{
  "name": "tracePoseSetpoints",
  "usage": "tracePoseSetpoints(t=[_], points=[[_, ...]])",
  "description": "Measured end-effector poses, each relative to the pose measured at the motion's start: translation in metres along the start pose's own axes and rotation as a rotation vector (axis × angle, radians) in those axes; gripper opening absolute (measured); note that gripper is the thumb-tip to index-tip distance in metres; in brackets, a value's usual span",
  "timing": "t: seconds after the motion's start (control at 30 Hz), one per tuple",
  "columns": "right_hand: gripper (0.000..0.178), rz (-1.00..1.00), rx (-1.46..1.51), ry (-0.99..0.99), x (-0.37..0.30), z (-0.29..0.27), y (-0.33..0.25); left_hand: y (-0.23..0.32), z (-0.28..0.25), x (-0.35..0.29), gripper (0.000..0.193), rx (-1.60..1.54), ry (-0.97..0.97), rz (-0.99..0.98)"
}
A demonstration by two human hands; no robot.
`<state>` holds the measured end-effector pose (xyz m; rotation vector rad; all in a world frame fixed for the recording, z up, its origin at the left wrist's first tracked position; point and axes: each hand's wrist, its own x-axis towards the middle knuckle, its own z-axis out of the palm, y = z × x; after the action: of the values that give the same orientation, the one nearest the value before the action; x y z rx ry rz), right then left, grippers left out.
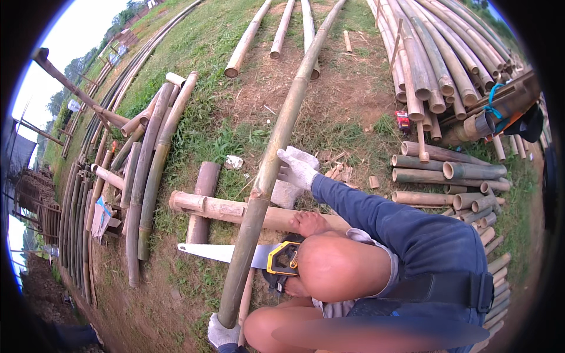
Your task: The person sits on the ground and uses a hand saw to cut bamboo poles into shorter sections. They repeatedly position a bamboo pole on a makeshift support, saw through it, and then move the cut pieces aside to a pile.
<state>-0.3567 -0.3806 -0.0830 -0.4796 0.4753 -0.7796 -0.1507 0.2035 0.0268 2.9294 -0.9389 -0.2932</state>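
Observation:
A long green-brown bamboo pole (288, 117) slants across the view, its near end low and its far end reaching up past the top. My left hand (223, 331), in a white glove, is closed around the near end. My right hand (298, 168), also gloved, grips the pole's right side farther along; some of its fingers are hidden. Under the pole lies a handsaw (203, 251) with a yellow and black handle, close to my feet. A thick bamboo log (226, 209) crosses beneath the pole, resting on a shorter bamboo piece (206, 182). One bare foot presses on that log.
Stacked bamboo poles (435, 59) fill the upper right, with short cut lengths (465, 170) below them. More poles (156, 153) lie at left beside a torn carton (104, 222). A red item (402, 121) sits near the right stack. Several poles (250, 41) rest on the grass ahead.

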Motion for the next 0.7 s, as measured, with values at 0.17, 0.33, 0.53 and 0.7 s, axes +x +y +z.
tracePoseSetpoints(t=[0.17, 0.33, 0.53, 0.7], points=[[0.049, -0.055, 0.044, 0.173, 0.024, 0.019, -0.003, 0.013, 0.021, -0.02, 0.074, -0.134, -0.248, -0.089], [0.066, -0.089, -0.652, 0.509, 0.012, 0.023, -0.01, 0.024, 0.058, -0.042, 0.088, -0.251, -0.548, -0.116], [0.078, 0.107, -0.996, 0.336, 0.026, -0.008, 0.013, -0.009, 0.085, -0.065, 0.092, -0.399, -0.704, -0.061], [0.07, 0.034, -0.239, 0.262, 0.039, -0.028, 0.033, -0.025, 0.061, -0.06, 0.089, -0.56, -0.886, -0.116]])
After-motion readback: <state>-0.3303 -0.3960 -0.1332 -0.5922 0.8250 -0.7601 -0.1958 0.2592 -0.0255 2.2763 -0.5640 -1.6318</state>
